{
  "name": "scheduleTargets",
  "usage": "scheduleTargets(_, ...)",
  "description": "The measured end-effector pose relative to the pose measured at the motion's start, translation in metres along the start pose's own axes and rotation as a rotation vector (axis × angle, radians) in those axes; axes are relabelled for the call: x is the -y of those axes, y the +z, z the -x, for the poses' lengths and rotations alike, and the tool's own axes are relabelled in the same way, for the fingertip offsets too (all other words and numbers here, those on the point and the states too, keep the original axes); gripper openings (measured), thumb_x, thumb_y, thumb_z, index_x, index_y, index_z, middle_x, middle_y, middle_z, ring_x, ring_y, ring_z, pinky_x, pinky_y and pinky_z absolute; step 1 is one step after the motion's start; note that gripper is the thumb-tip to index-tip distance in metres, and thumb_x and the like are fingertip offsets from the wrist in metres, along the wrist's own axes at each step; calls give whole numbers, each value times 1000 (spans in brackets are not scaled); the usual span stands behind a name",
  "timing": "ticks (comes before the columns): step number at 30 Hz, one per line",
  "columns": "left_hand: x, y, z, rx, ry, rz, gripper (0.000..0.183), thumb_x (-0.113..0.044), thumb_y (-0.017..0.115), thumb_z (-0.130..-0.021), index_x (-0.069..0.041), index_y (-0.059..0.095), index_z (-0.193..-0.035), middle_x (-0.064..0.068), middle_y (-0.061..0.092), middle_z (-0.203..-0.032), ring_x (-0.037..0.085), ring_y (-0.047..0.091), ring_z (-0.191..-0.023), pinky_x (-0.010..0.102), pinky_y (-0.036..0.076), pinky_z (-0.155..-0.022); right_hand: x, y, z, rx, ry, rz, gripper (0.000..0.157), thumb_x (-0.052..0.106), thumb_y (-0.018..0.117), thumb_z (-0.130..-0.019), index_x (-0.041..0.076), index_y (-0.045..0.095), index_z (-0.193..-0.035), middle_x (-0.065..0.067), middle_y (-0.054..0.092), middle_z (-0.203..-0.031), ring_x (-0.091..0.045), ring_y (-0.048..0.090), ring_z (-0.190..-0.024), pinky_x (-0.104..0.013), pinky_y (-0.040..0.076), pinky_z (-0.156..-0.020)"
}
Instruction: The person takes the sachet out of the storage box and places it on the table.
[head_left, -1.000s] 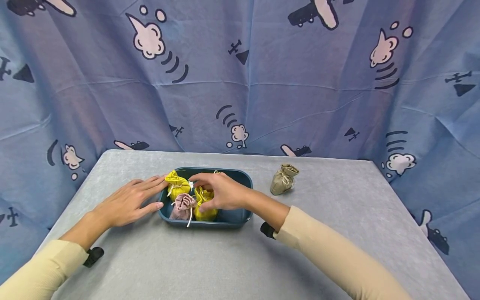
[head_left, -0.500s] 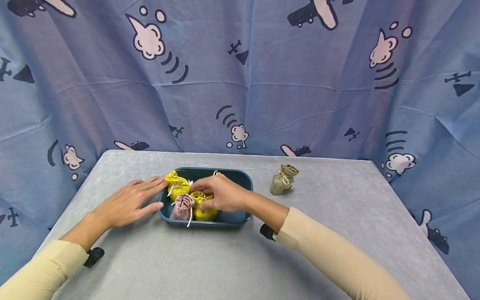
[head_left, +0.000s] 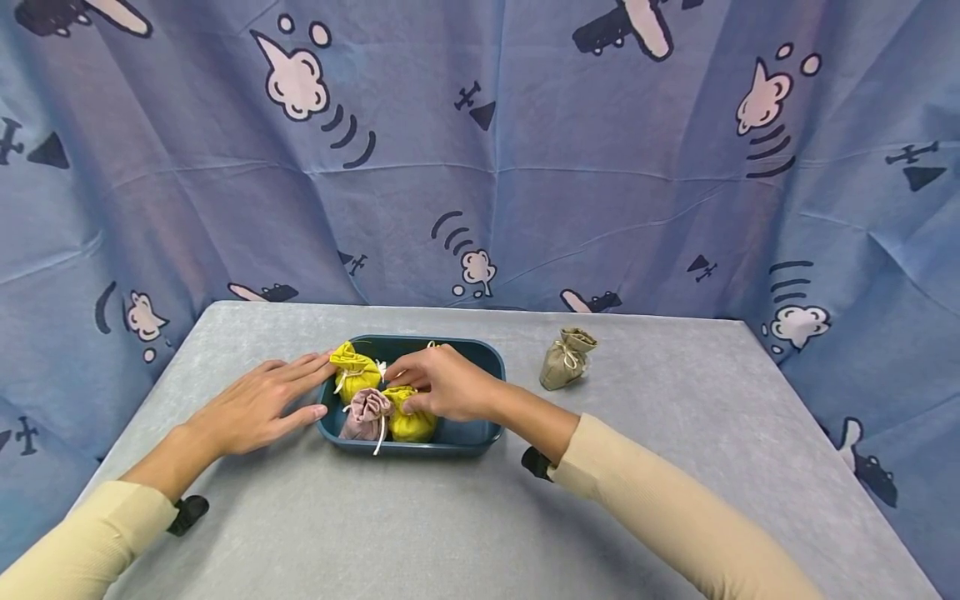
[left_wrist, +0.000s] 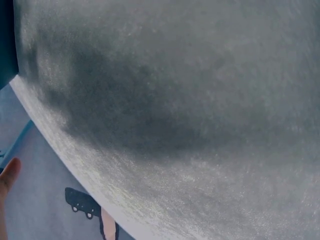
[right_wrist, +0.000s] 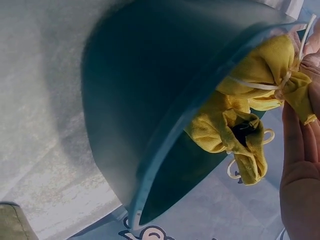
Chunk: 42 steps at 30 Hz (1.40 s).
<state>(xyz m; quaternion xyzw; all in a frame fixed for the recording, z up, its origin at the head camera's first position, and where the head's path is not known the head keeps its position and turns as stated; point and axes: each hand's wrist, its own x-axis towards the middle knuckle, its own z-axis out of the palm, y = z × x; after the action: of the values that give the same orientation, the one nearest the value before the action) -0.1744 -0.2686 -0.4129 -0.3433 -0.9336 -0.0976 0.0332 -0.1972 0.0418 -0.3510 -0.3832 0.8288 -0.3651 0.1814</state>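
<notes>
In the head view my left hand lies flat with straight fingers, its fingertips at the left rim of a dark blue tray, beside a yellow drawstring pouch. My right hand hovers over the tray with thumb and fingers spread loosely around the top of a second yellow pouch. That pouch's folded neck leans against the straight fingers in the right wrist view. Between these two sits a pink pouch. Another yellow pouch stands at the tray's back, mostly hidden by my right hand in the head view.
An olive-green pouch stands on the grey table, right of the tray. Behind the table hangs a blue printed curtain. The left wrist view shows mostly tabletop and a bit of tray.
The yellow pouch under my right hand has sunk and its neck has folded lower. The right hand has shifted slightly to the right, its grip loosening. My left hand has stayed in place.
</notes>
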Motion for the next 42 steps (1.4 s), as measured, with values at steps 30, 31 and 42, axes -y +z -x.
scheduleTargets(30, -1, -1, -2, -9, 12, -7, 63, -45, 53, -102, -10, 40, -153, 10, 34, -159, 31, 37, -143, 58, 35, -106, 7, -27, 20, -97, -85, -21, 34, -2, 73, -88, -4, 66, -121, -13, 72, -115, -19, 70, -105, -21, 53, -87)
scheduleTargets(31, -1, -1, -2, -9, 13, -7, 63, -45, 53, -102, -10, 40, -153, 10, 34, -159, 31, 37, -143, 58, 35, -106, 8, -29, 21, -98, -89, -25, 35, -2, 73, -88, -3, 66, -123, -13, 72, -115, -19, 70, -105, -21, 53, -87)
scheduleTargets(42, 0, 0, -1, -23, 30, -17, 62, -42, 54, -102, -9, 42, -152, 12, 38, -157, 32, 39, -141, 58, 37, -104, 21, -49, 34, -135, -137, -59, 41, -4, 73, -87, -2, 63, -127, -15, 71, -117, -18, 70, -105, -23, 55, -85)
